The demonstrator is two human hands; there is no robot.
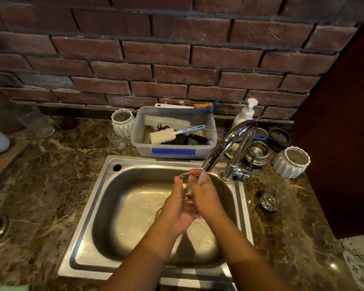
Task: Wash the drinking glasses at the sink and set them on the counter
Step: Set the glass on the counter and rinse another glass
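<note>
A clear drinking glass [186,185] is held over the steel sink [105,206], just under the running faucet [229,143]. My left hand [177,208] cups it from below and the left. My right hand [206,196] wraps its right side, and the water stream falls onto that hand and the glass rim. A second clear cut glass [270,199] lies on the marble counter [51,175] to the right of the sink. Another small clear glass [117,139] stands on the counter behind the sink's left corner.
Behind the sink a plastic tub [172,152] holds brushes. A soap pump [245,114], steel bowls [257,153] and a white ribbed pot [291,162] stand at the right. Another white pot [122,122] and frosted bottles [37,122] are at the left. A brick wall rises behind.
</note>
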